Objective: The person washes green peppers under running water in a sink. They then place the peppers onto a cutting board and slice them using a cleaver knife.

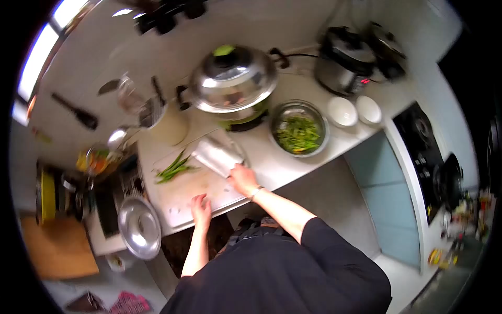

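Observation:
My right hand (242, 180) is wrapped round the handle of a cleaver (215, 156), whose broad shiny blade is over the upper right part of the cutting board (180, 196). Near the board's front edge is my left hand (200, 211), fingers loosely bent and apart, with nothing visible in them. Several long green pods or peppers (175, 169) lie in a small bunch to the left of the blade. A few small bits are scattered on the board. To the right, a metal bowl (274, 137) holds cut green pieces.
A lidded steel pot (232, 78) stands behind the board, an electric cooker (342, 63) at the back right. Two white bowls (342, 112) sit near the counter's edge. On the left are a metal basin (139, 227) and a sink (110, 209). A stove (418, 136) is far right.

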A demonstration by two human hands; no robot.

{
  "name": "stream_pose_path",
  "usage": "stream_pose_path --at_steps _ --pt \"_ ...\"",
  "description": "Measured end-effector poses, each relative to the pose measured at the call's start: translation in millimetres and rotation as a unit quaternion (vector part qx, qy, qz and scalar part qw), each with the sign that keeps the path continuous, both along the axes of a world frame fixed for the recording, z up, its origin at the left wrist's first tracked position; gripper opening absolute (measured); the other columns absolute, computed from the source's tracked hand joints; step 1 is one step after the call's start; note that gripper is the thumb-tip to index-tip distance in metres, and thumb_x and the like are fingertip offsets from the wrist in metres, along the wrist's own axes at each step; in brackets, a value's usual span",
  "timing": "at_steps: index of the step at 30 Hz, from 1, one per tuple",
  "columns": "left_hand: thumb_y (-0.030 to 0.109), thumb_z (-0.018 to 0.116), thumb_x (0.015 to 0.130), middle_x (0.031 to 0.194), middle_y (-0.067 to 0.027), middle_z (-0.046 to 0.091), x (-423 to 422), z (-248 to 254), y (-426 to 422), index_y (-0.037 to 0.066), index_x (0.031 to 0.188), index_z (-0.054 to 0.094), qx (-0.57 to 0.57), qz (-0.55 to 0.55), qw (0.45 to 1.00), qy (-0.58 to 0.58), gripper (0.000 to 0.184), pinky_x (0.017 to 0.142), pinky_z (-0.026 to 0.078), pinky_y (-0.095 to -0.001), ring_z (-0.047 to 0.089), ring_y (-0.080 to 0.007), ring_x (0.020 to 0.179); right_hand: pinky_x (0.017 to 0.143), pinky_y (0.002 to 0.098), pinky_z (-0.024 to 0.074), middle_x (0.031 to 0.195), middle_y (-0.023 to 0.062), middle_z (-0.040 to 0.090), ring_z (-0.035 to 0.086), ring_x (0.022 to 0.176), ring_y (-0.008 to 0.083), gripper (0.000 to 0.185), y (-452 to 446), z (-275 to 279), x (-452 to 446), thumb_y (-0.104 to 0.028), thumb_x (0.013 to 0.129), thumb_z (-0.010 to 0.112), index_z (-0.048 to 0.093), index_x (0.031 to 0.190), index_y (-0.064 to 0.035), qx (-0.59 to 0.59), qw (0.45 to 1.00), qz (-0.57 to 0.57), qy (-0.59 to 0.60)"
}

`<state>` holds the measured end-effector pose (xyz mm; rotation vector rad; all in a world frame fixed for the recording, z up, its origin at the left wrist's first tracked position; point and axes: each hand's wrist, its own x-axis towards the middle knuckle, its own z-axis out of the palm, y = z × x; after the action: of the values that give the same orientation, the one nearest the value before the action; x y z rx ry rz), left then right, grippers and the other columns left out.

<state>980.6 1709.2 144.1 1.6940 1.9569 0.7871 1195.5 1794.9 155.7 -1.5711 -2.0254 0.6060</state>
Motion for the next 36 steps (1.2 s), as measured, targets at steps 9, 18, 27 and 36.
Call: stream_pose_path --at_steps 9,18,27,36 --pt "0.011 0.067 0.072 0.137 -0.0237 0.039 6 12 -2 0.000 0.128 0.047 -0.052 -0.102 0.985 0.126 0.060 0.105 0.032 -0.0419 0.038 -0.0377 0.125 0.054 0.0324 0.0524 0.085 0.0099 0.062 0.061 0.063 0.0166 0.042 -24 -39 105 -0.038 0.092 0.054 0.048 0.114 -0.0033 -0.248 0.695 -0.334 0.586" --pt "0.016 0.069 0.071 0.139 -0.0278 0.034 8 16 -1 -0.001 0.130 0.044 -0.091 -0.141 0.967 0.194 0.066 0.106 0.032 -0.0420 0.036 -0.0406 0.126 0.057 0.0356 0.0566 0.084 0.0226 0.063 0.065 0.066 0.0277 0.035 8 -38 205 -0.023 0.092 0.047 0.047 0.105 0.0099 -0.214 0.576 -0.391 0.685" --pt "0.017 0.069 0.072 0.140 -0.0281 0.033 10 14 2 -0.002 0.129 0.044 -0.099 -0.148 0.966 0.186 0.065 0.106 0.031 -0.0432 0.035 -0.0426 0.126 0.052 0.0319 0.0552 0.085 0.0194 0.062 0.065 0.065 0.0273 0.026 -56 -20 202 -0.010 0.089 0.042 0.048 0.105 0.0098 -0.095 0.583 -0.408 0.696" --pt "0.018 0.069 0.072 0.139 -0.0283 0.034 11 13 2 -0.003 0.128 0.045 -0.107 -0.128 0.967 0.195 0.064 0.105 0.032 -0.0438 0.036 -0.0434 0.125 0.041 0.0301 0.0537 0.076 0.0200 0.062 0.064 0.052 0.0249 0.021 -36 31 187 -0.007 0.090 0.044 0.047 0.100 0.0119 -0.109 0.701 -0.473 0.523"
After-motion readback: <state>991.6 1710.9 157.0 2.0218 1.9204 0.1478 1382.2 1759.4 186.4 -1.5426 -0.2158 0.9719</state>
